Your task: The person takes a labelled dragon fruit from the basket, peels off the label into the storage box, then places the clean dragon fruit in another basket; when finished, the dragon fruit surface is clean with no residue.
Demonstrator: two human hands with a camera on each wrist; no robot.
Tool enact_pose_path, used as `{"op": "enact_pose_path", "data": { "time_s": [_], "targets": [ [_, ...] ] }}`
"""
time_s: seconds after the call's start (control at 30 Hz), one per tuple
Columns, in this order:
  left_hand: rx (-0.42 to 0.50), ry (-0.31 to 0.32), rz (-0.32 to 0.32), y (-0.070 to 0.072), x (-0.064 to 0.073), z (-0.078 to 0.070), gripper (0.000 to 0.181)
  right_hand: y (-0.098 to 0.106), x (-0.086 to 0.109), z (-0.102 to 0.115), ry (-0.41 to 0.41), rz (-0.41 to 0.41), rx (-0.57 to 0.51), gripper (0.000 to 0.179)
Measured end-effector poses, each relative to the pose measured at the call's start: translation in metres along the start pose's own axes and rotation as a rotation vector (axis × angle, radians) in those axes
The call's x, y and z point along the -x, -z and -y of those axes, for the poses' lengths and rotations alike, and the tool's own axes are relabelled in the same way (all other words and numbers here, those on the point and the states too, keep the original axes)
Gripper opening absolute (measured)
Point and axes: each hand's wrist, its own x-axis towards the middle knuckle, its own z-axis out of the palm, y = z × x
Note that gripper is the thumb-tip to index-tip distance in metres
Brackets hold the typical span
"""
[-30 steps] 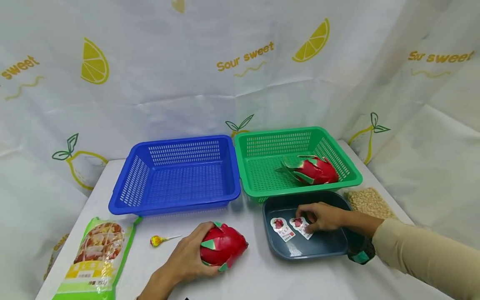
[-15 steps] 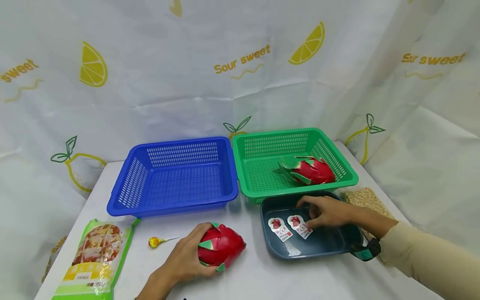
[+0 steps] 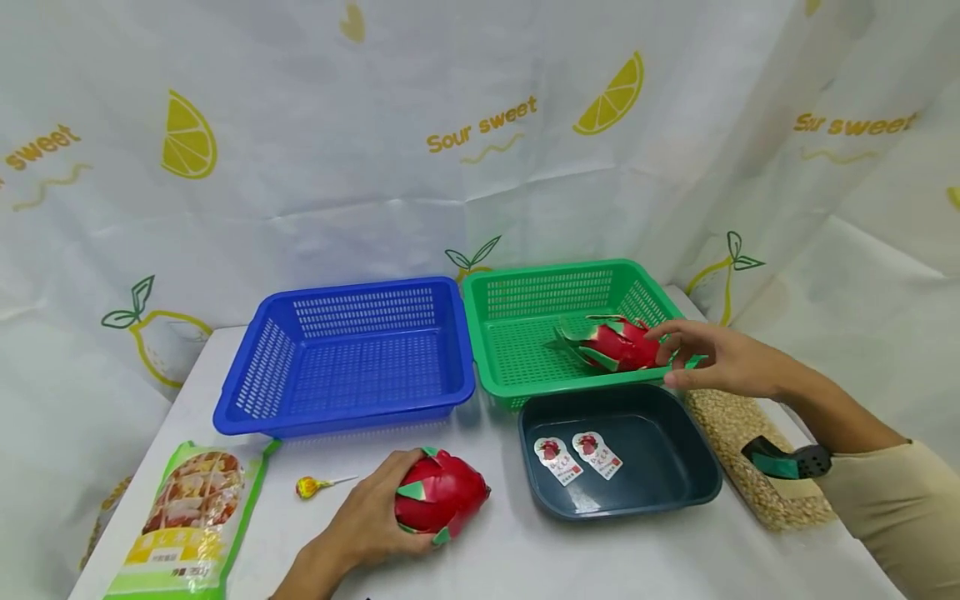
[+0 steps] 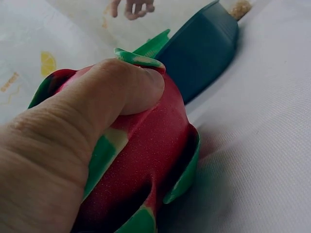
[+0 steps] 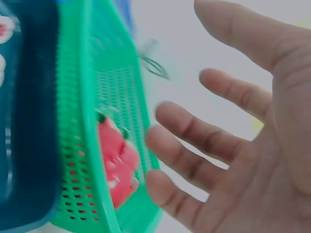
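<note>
My left hand [image 3: 367, 525] grips a red dragon fruit [image 3: 452, 492] with green scales, which lies on the white table. In the left wrist view, the thumb presses on the top of the fruit [image 4: 155, 141]. My right hand [image 3: 723, 360] hovers over the right front corner of the green basket [image 3: 555, 388], fingers spread and slightly bent, holding nothing. A second dragon fruit [image 3: 621, 346] lies inside that basket, close to the right fingertips. In front stands a dark blue tray [image 3: 652, 467], with two dragon fruit labels [image 3: 597, 456] lying in its left part.
A blue basket [image 3: 352, 414] stands left of the green one. A lollipop [image 3: 307, 487] and a green-edged food packet [image 3: 187, 521] lie at the left. Along the table's right side is a clear bag of pale grains [image 3: 795, 504]. A printed white curtain [image 3: 337, 150] hangs behind.
My right hand has let go of the label in the tray, lifted out, and moved right and away to the green basket. The left hand keeps its hold on the dragon fruit.
</note>
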Motion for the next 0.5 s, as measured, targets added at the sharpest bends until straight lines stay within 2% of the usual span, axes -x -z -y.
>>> {"op": "enact_pose_path", "data": {
  "time_s": [0.13,0.23,0.3,0.37,0.5],
  "targets": [
    [-0.03,0.023,0.015,0.0,0.0,-0.001,0.09,0.007,0.009,-0.02,-0.063,-0.234,0.038,0.054],
    [-0.036,0.033,0.026,0.001,0.0,-0.001,0.091,0.007,0.011,-0.041,-0.133,-0.353,0.007,0.059],
    [-0.035,0.031,0.025,0.001,0.001,-0.002,0.091,0.005,0.011,-0.055,-0.179,-0.382,-0.034,0.063],
    [-0.02,0.022,0.018,0.002,0.0,-0.002,0.091,0.002,0.011,-0.068,-0.216,-0.378,-0.075,0.069],
    [0.027,-0.009,-0.01,0.005,-0.003,-0.003,0.088,-0.003,0.01,-0.086,-0.26,-0.329,-0.103,0.077]
  ]
}}
